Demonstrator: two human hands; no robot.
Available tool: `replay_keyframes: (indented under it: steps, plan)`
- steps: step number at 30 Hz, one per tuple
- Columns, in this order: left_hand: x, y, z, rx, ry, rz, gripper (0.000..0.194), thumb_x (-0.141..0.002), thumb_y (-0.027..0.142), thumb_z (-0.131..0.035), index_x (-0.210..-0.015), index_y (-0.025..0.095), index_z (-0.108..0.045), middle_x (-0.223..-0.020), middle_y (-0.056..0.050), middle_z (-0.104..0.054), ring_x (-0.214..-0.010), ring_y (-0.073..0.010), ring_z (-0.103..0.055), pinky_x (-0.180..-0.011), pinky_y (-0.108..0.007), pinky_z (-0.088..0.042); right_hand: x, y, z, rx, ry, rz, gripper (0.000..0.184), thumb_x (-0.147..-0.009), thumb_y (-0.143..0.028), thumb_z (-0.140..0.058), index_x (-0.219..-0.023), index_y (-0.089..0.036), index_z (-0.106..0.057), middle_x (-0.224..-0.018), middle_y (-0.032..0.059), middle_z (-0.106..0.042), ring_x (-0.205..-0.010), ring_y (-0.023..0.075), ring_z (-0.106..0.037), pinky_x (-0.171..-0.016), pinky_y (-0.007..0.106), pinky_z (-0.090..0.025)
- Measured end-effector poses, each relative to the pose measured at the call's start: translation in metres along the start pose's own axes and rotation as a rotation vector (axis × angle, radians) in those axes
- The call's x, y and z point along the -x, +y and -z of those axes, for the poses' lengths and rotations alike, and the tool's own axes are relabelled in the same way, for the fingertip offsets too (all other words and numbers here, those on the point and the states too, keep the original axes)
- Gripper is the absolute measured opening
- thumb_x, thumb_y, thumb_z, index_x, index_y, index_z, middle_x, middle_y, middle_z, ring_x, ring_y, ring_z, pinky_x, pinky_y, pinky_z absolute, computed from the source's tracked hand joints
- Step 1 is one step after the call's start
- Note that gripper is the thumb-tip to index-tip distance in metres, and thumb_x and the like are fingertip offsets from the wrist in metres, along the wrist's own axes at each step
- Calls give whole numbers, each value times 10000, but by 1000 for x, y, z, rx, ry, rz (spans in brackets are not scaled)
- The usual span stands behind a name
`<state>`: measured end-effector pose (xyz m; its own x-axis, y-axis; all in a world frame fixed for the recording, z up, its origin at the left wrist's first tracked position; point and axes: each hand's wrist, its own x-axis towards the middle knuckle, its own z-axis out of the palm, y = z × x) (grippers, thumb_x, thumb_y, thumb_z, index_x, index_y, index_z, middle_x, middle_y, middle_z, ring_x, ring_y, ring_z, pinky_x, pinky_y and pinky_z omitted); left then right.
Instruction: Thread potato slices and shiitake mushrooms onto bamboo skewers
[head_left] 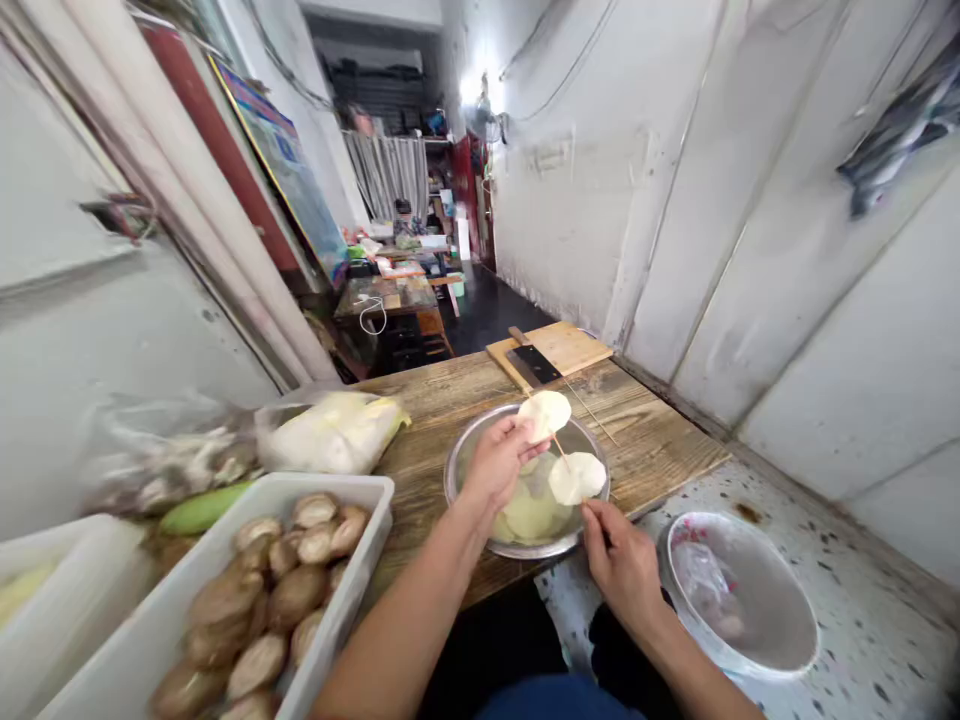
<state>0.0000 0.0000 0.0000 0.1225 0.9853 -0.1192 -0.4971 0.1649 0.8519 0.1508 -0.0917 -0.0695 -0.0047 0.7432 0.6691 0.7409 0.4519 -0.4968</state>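
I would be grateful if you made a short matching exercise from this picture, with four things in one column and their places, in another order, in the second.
Things
1. pale slices
2. brown rounded pieces
3. cleaver
4. round bucket

Places
A. on the cutting board
B. on the speckled floor
C. on the thin stick between the hands
D. in the white tray

Pairs: 1-C, 2-D, 3-A, 4-B

Softly lit across the wooden table (424, 405); overexposed at a glare high on the white wall (585, 170); dim over the rear floor (487, 312); stretched and blurred toward the edges.
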Motion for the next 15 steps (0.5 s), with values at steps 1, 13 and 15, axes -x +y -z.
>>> replay_keyframes:
  steps: [1,13,15]
  plan:
    - [0,1,0,-42,9,-8,123,-750,187,-660,-838,102,-651,-868,-106,-704,-729,-171,-676,-744,-298,-518,-1,0,2,-14,-14,-4,230,-945,-223,-413,-920,-121,-617,-754,63,-703,-624,159,-672,-598,225,-489]
    - [-1,29,-3,395,-288,108,354,-876,407,-473,-1092,152,-588,-1223,-139,-583,-1166,-304,-527,-926,-509,-458,-1,-26,6,-313,-116,-97,201,-926,-215,-432,-895,-160,-623,-630,12,-639,-529,129,-603,-520,205,-456]
    - [0,30,-3,385,-288,95,265,-881,324,-480,-1047,155,-600,-1177,-118,-600,-1171,-292,-522,-940,-509,-450,0,-29,5,-327,-121,-90,200,-923,-212,-437,-893,-156,-626,-626,13,-636,-529,131,-601,-519,208,-453]
